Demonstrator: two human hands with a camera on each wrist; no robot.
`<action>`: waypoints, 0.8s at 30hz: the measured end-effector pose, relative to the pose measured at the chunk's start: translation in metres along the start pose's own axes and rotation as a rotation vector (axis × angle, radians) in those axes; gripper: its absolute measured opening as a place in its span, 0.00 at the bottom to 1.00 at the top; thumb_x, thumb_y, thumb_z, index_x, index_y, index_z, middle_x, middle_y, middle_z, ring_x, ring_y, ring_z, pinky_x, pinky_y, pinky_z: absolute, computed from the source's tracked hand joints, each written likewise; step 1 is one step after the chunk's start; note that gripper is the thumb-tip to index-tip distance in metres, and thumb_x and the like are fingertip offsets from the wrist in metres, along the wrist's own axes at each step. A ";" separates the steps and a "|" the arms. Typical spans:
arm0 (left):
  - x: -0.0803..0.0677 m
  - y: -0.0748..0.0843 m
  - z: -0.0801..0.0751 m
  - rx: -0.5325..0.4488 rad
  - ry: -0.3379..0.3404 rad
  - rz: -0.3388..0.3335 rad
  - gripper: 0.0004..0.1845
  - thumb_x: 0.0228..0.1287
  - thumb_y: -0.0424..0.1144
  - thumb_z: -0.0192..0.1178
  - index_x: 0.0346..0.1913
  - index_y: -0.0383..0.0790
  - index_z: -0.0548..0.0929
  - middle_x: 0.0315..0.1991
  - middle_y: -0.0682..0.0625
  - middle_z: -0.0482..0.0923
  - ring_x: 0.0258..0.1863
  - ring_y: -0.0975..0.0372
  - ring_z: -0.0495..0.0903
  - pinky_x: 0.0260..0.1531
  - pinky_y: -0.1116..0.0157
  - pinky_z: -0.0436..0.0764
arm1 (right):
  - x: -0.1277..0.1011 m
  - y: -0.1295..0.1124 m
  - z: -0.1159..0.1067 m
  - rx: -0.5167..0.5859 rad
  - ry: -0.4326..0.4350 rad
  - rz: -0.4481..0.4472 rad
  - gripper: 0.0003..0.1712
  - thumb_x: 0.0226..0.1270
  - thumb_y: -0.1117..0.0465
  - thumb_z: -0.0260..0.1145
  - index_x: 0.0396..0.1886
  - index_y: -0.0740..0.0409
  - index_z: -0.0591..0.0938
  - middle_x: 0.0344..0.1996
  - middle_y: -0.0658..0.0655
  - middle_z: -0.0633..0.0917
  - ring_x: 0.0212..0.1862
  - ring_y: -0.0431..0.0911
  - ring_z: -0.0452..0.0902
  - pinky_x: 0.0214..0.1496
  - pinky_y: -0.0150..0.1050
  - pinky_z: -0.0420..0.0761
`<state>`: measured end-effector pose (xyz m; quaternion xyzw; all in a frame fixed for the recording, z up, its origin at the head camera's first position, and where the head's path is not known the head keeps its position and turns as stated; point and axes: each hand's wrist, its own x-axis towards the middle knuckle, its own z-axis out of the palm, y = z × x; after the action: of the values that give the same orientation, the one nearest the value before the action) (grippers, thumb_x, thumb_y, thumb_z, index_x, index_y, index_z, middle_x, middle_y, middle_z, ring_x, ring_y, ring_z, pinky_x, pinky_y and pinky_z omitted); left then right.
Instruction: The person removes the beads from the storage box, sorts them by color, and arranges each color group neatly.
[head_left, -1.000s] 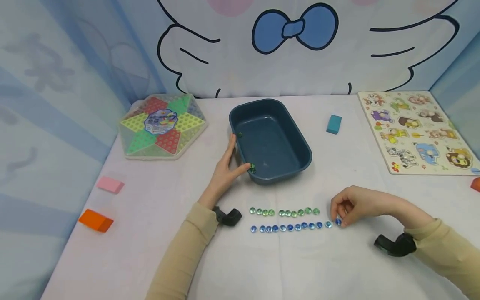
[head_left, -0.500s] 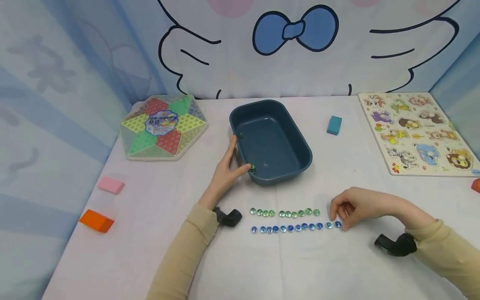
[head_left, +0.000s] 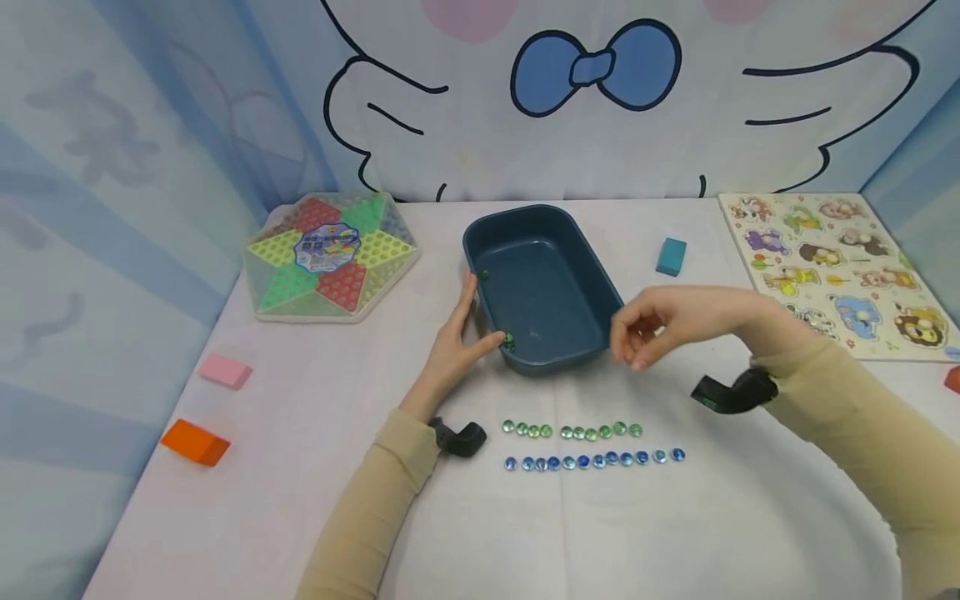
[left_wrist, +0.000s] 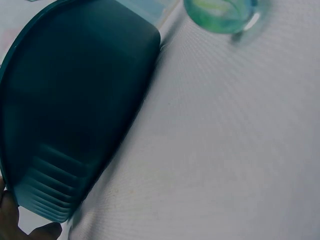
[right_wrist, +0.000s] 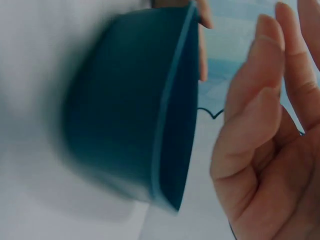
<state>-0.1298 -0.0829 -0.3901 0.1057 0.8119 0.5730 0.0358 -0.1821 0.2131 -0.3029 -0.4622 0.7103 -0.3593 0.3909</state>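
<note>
A dark blue plastic basin (head_left: pixel 551 283) stands at the middle back, a few green marbles (head_left: pixel 508 340) along its left inner side. My left hand (head_left: pixel 453 346) rests against that side, fingers spread and thumb at the rim. In the left wrist view, fingertips (left_wrist: pixel 47 231) touch the basin's end (left_wrist: pixel 90 100). My right hand (head_left: pixel 671 325) is over the basin's front right corner, fingers loosely curled with nothing held. The right wrist view shows this hand (right_wrist: pixel 270 135) beside the basin's rim. Before the basin lie a row of green marbles (head_left: pixel 591 434) and one of blue marbles (head_left: pixel 583 462).
A Chinese checkers set (head_left: pixel 330 258) lies at back left, an animal puzzle board (head_left: pixel 855 308) at back right. Blocks lie about: teal (head_left: pixel 671 257), pink (head_left: pixel 225 371), orange (head_left: pixel 195 442) and a red one (head_left: pixel 952 379) at the right edge. A printed curtain (head_left: pixel 480 125) backs the table.
My right hand has let go of the last blue marble at the row's right end and moved up and left to the basin. The left hand stays at the basin.
</note>
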 end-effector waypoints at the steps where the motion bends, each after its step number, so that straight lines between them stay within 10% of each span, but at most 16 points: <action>1: 0.000 0.000 0.000 0.001 0.000 0.000 0.46 0.61 0.44 0.60 0.74 0.48 0.41 0.74 0.54 0.34 0.73 0.56 0.43 0.70 0.54 0.46 | 0.008 -0.002 -0.007 0.017 0.005 -0.012 0.05 0.60 0.66 0.64 0.37 0.60 0.81 0.26 0.51 0.81 0.25 0.41 0.72 0.28 0.33 0.76; 14: -0.002 0.002 -0.001 -0.011 -0.016 -0.003 0.45 0.62 0.38 0.59 0.74 0.47 0.40 0.75 0.51 0.34 0.73 0.55 0.42 0.70 0.52 0.46 | 0.117 0.000 -0.063 0.151 0.270 0.137 0.13 0.63 0.59 0.63 0.45 0.59 0.79 0.27 0.55 0.79 0.26 0.48 0.71 0.32 0.41 0.77; 24: -0.003 0.007 -0.003 0.008 -0.013 -0.018 0.45 0.62 0.38 0.59 0.74 0.47 0.41 0.75 0.51 0.35 0.73 0.54 0.43 0.70 0.53 0.47 | 0.158 0.030 -0.075 0.137 0.365 0.302 0.21 0.62 0.61 0.64 0.53 0.66 0.75 0.32 0.57 0.80 0.30 0.47 0.72 0.38 0.43 0.77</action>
<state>-0.1265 -0.0839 -0.3826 0.1022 0.8149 0.5687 0.0461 -0.3022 0.0858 -0.3314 -0.2507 0.8042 -0.4216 0.3356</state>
